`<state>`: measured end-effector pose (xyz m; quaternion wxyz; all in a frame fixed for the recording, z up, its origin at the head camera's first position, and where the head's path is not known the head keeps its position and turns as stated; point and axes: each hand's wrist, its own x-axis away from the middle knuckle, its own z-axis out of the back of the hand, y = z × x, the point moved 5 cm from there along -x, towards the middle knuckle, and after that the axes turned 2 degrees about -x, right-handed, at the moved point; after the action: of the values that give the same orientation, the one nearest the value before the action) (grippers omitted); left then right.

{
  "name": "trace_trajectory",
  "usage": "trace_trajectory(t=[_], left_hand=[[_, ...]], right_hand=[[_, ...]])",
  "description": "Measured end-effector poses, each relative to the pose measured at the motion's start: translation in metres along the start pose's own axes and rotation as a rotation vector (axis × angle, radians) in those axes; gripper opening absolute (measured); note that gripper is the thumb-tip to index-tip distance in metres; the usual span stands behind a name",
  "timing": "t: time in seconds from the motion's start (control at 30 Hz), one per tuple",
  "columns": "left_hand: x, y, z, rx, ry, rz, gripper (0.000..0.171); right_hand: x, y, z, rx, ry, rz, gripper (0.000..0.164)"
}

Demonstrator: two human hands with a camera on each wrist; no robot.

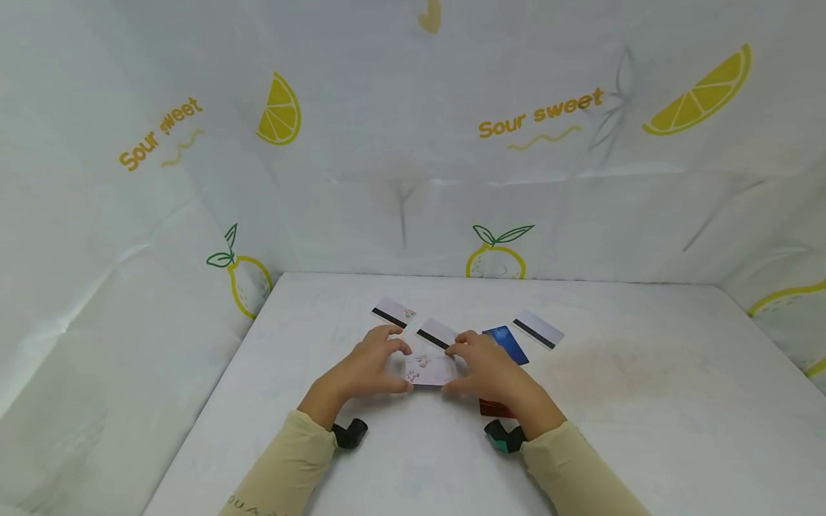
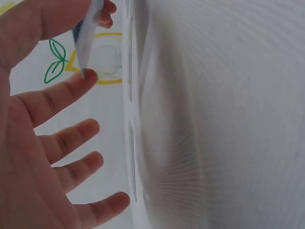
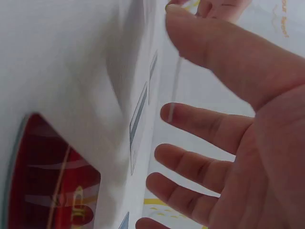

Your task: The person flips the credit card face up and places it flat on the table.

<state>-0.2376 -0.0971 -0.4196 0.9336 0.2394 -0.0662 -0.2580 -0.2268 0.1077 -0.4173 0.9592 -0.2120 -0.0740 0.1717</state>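
Observation:
A white card with a pink floral print [image 1: 431, 369] is between the two hands, raised off the table. My left hand [image 1: 368, 365] pinches its left end between thumb and index finger; the other fingers are spread apart. At the opposite end my right hand [image 1: 493, 369] pinches it likewise, remaining fingers extended. Seen nearly edge-on, the card [image 2: 86, 40] spans thumb to index fingertip in the left wrist view. Just beyond the hands lies a white card with a black stripe [image 1: 436, 332]. A red card [image 3: 52, 176] lies below the right hand, partly hidden by the wrist in the head view.
On the white table [image 1: 645, 401] lie another striped card [image 1: 392, 312] at the back left and one more striped card [image 1: 539, 328] at the back right. A blue card [image 1: 508, 345] sits beside the right hand. A lemon-print sheet [image 1: 361, 179] rises behind the table.

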Motion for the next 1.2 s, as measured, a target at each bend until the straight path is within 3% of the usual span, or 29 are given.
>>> trace_trajectory(t=[0.13,0.33,0.8,0.97,1.2], left_hand=[[0.001,0.000,-0.004,-0.072,-0.034,-0.009,0.046],[0.001,0.000,-0.009,-0.141,-0.096,0.032,0.048],[0.000,0.000,-0.009,-0.118,-0.117,0.047,0.051],[-0.014,-0.002,-0.004,-0.098,-0.080,0.089,0.051],[-0.047,-0.005,-0.004,-0.180,-0.036,0.141,0.058]], right_hand=[[0.001,-0.006,-0.005,0.052,-0.021,-0.015,0.050],[0.001,-0.010,-0.011,0.093,-0.044,-0.017,0.045],[0.002,-0.009,-0.005,0.071,-0.015,-0.009,0.046],[-0.008,0.003,0.004,0.060,0.056,-0.077,0.053],[-0.030,0.020,0.005,0.096,0.061,-0.205,0.066]])
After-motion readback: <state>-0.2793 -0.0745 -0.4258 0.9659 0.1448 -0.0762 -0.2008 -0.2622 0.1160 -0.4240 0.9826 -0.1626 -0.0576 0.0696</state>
